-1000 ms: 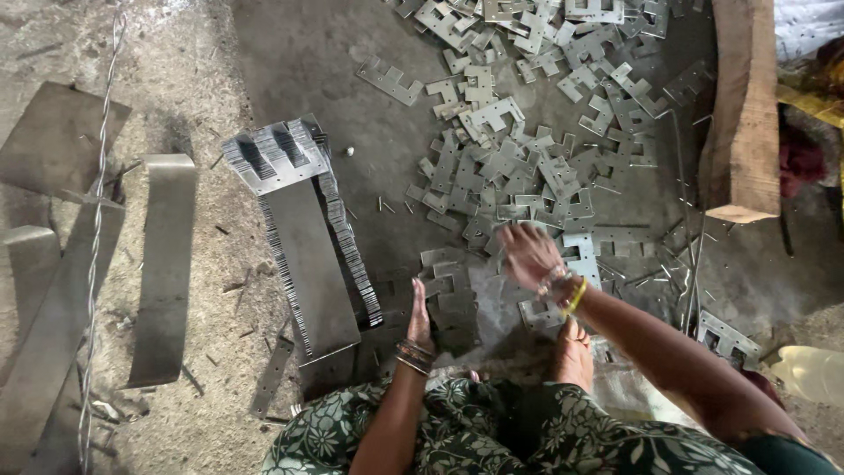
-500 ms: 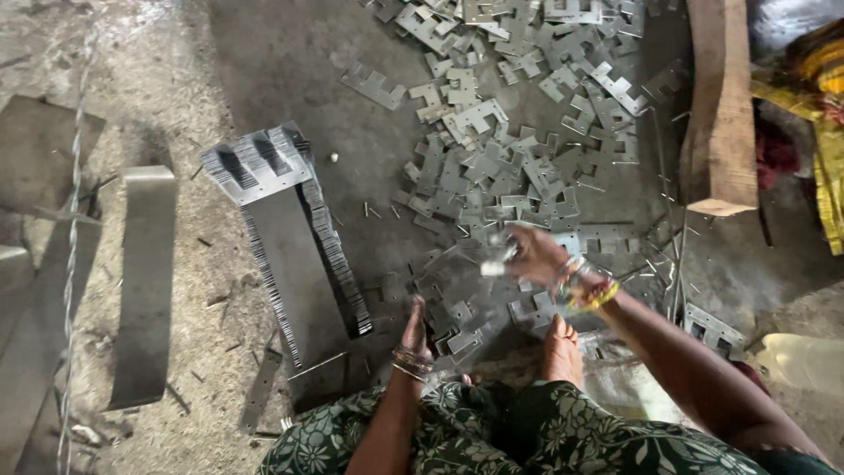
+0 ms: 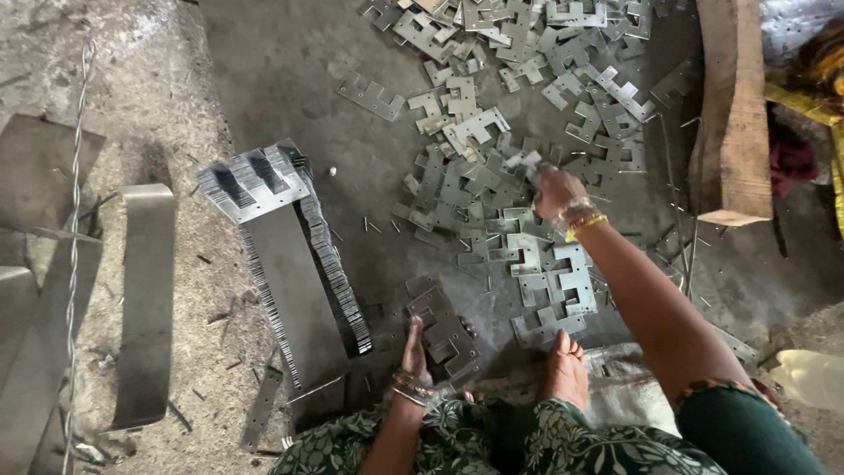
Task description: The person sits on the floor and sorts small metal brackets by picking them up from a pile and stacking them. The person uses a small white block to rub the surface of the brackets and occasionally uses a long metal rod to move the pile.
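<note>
Many flat E-shaped metal plates (image 3: pixel 492 185) lie scattered on the dark floor ahead of me. My right hand (image 3: pixel 556 189) reaches out over this scatter, fingers closed on one plate. My left hand (image 3: pixel 417 350) rests near my lap, pressing on a small bundle of gathered plates (image 3: pixel 446 327). To the left stands a long, neatly stacked row of the same plates (image 3: pixel 290 264), leaning like a fanned deck. A bare foot (image 3: pixel 564 369) shows between my hands.
A thick wooden beam (image 3: pixel 728 114) lies at the right. Curved strips of sheet metal (image 3: pixel 145 299) and a twisted wire (image 3: pixel 75 220) lie on the dusty ground at the left. Thin nails are strewn about. Green patterned cloth (image 3: pixel 492 440) covers my lap.
My right hand has moved farther out and up over the scattered plates. My left hand stays on the bundle near my lap.
</note>
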